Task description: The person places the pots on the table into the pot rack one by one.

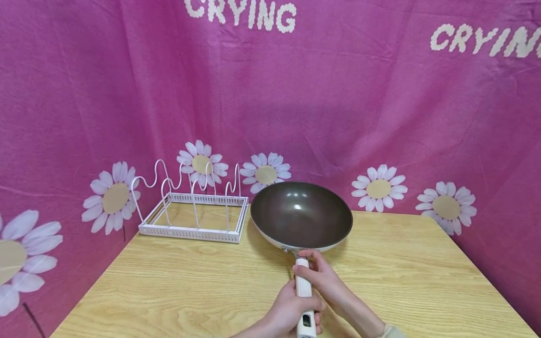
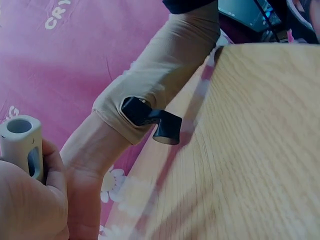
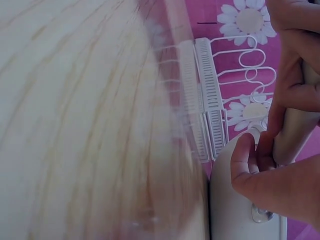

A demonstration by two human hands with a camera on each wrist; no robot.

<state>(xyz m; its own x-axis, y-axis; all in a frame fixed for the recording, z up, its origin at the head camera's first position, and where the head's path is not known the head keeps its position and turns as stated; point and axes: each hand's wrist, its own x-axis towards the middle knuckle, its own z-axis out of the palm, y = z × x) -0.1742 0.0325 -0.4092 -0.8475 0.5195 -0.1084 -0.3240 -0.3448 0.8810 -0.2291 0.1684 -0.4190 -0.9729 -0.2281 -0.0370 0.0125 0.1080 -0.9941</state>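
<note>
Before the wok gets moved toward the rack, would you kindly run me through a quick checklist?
1. Left hand grips the low end of the wok handle: ok.
2. Right hand grips the handle near the wok: ok.
3. Wok bowl looks empty: ok.
4. White rack stands upright with its slots free: ok.
5. Bare wooden table between wok and rack: ok.
6. Whether the wok is lifted or resting on the table: cannot tell.

bright even light, wrist views blurred, soft shadows
</note>
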